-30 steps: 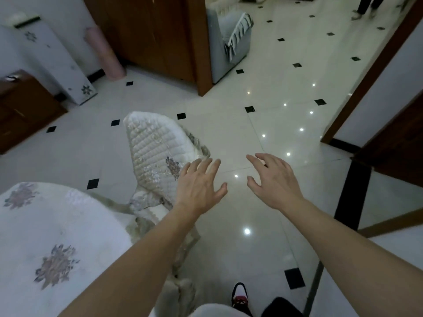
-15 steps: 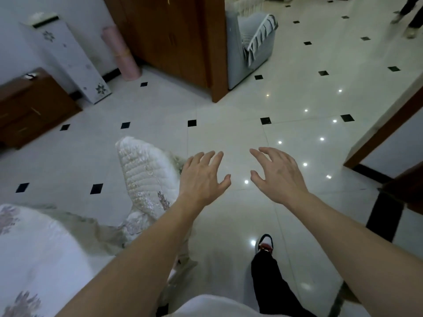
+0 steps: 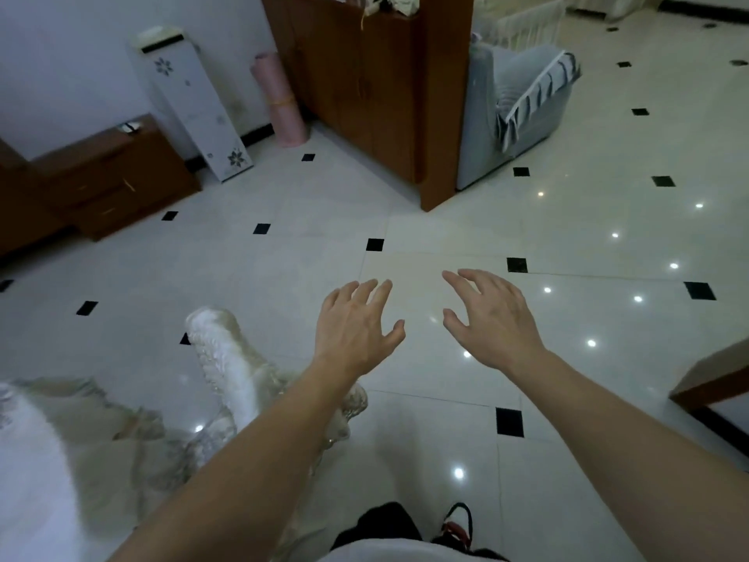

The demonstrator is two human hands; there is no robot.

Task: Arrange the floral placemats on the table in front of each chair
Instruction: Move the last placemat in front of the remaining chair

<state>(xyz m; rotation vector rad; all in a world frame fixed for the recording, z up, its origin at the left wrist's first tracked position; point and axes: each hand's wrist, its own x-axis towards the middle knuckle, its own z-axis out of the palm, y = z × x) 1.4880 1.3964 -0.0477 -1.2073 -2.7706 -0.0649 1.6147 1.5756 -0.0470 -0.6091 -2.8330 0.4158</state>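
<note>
Left hand (image 3: pixel 356 330) and right hand (image 3: pixel 490 318): spread wide, empty, over tiled floor (image 3: pixel 446 237). No floral placemats distinguishable; cloth-covered table (image 3: pixel 32 460) blurred at lower left, quilted chair (image 3: pixel 219 350) beside it. Advised: turn toward table, locate placemats before reaching, square each to its chair.

Left hand (image 3: pixel 356 330): held out in front of the body, palm down, back of the hand to the camera. Fingers (image 3: pixel 379 290) straight to lightly bent, slightly spread, thumb (image 3: pixel 395 330) pointing inward. Empty.

Right hand (image 3: pixel 492 318): same height, just beside the left, not touching it. Palm down, fingers loosely spread and a little curved at the tips, thumb angled toward the left hand. Empty.

Left forearm (image 3: pixel 243 448): bare, rising from the lower left edge toward the centre.

Right forearm (image 3: pixel 632 423): bare, entering from the lower right. Both wrists are roughly straight.
</note>
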